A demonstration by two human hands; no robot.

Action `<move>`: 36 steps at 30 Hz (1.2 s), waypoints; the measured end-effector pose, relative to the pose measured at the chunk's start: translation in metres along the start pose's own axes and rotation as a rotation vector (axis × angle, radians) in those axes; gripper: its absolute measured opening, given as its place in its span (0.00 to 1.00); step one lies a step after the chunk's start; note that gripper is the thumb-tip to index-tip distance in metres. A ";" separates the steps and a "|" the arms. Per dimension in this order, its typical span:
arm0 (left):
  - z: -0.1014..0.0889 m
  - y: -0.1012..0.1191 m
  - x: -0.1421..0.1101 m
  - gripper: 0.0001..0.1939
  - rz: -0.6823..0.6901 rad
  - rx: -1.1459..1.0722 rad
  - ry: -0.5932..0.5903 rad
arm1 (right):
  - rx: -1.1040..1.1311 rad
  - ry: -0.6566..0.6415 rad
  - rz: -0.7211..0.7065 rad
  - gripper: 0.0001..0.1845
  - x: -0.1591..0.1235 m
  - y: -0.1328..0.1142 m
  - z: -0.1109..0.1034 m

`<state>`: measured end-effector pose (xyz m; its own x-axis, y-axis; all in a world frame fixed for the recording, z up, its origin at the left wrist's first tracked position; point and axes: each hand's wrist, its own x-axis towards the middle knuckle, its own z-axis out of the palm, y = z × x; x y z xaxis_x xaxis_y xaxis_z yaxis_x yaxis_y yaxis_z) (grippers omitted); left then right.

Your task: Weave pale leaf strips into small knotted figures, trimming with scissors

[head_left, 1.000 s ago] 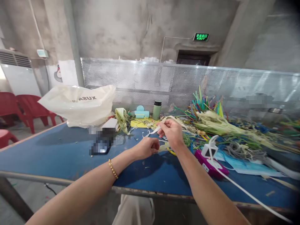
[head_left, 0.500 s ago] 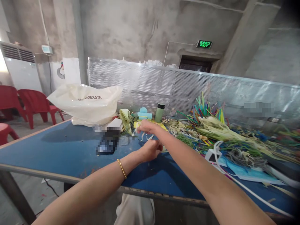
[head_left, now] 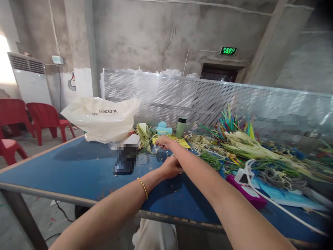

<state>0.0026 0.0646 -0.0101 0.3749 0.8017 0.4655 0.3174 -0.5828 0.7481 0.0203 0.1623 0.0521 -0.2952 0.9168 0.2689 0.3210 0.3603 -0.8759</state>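
Above the blue table (head_left: 99, 187), my right hand (head_left: 163, 141) is closed, with a thin pale strip (head_left: 156, 149) hanging at its fingertips. My left hand (head_left: 170, 167), below a gold bracelet (head_left: 142, 188), is curled closed. My right forearm crosses over it, and whatever it holds is hidden. Just beyond the hands lies a yellow sheet (head_left: 184, 142), with a bundle of pale green husks (head_left: 143, 133) to its left. Small pale scraps are scattered around the hands.
A white plastic bag (head_left: 104, 121) and a blurred-out phone (head_left: 126, 163) lie left. Behind stand a green bottle (head_left: 180, 127) and a perforated metal screen (head_left: 161, 93). Rightward are more husks (head_left: 244, 144), green strands (head_left: 210, 159), a magenta power strip (head_left: 256, 199) and a white cable (head_left: 283, 215).
The view has shifted, so everything sits slightly farther right and the magenta power strip shows more. My right hand has come slightly closer to my left; both remain closed.
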 end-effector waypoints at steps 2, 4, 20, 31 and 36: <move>-0.001 0.003 0.000 0.04 -0.023 0.028 -0.057 | 0.025 -0.026 0.056 0.20 -0.005 -0.008 -0.020; -0.001 0.005 -0.001 0.05 -0.056 0.050 -0.036 | 0.183 -0.097 0.056 0.18 -0.019 -0.020 -0.043; -0.050 0.038 0.001 0.14 -0.140 -0.554 0.319 | 0.459 0.150 -0.070 0.15 -0.110 0.001 -0.085; -0.048 0.035 -0.002 0.11 -0.180 -0.550 0.169 | 0.101 0.275 -0.260 0.08 -0.115 -0.002 -0.075; -0.052 0.026 0.002 0.10 -0.154 -0.408 0.273 | 0.552 0.131 -0.097 0.14 -0.112 0.000 -0.089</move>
<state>-0.0338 0.0578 0.0347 0.0921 0.9115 0.4009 -0.0349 -0.3994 0.9161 0.1332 0.0748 0.0573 -0.1749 0.9105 0.3748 -0.2293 0.3325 -0.9148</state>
